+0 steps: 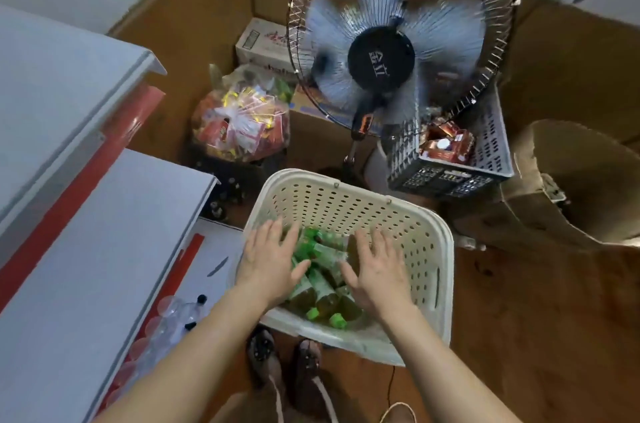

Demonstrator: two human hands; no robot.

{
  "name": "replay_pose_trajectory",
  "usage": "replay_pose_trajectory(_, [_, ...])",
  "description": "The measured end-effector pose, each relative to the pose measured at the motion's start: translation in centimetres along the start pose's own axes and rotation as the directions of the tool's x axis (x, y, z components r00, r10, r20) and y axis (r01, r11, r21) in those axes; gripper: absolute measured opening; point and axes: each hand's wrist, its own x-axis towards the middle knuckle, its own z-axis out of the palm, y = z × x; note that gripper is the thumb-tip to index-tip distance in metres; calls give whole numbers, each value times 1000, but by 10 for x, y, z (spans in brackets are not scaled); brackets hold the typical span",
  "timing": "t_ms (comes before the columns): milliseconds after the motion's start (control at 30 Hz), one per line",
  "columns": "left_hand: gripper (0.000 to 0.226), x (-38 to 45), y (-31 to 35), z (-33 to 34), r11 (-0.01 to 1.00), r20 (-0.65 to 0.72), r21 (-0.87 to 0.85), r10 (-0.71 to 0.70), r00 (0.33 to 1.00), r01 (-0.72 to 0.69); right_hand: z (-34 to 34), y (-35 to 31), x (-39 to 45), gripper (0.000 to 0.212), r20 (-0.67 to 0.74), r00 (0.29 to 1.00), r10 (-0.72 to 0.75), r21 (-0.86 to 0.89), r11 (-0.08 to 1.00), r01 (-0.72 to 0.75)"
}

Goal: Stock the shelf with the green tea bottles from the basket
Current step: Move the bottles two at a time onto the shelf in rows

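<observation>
basket [429, 249] open-topped, fan [381, 59] beyond — shelf [104, 232] left

Bare forearms without sleeves, hands [270, 258] without rings, dark patterned slippers [263, 353] on feet

the laundry-style basket [429, 249] is cream, dotted all over with rows of small holes. the green tea bottles [323, 284] in it show amber-brown liquid, green labels and bright lime-green caps. the shelf [86, 232] is pale grey-white with red edge strips. the fan [398, 52] has a black hub, translucent bluish blades and a dark wire grille. the crate [491, 159] is grey lattice. the floor [536, 336] is reddish brown.
</observation>
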Motion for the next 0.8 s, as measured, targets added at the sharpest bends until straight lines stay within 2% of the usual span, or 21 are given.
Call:
replay_pose_trajectory(167, [84,28,-2,32,999,150,36,25,988,-31,34,14,19,79,72,996,43,2,999,-44])
replay_pose_trajectory(400, [91,61,-7,80,996,318,86,-23,948,-4,91,33,55,78,177,981,74,-2,997,-75])
replay_pose_trajectory(567, [88,80,-17,111,990,416,142,-74,906,16,125,46,83,81,345,936,70,-7,997,-72])
replay_pose_trajectory(800, [97,98,-26,151,968,563,242,-86,822,-65,161,48,101,85,370,928,35,49,997,-57])
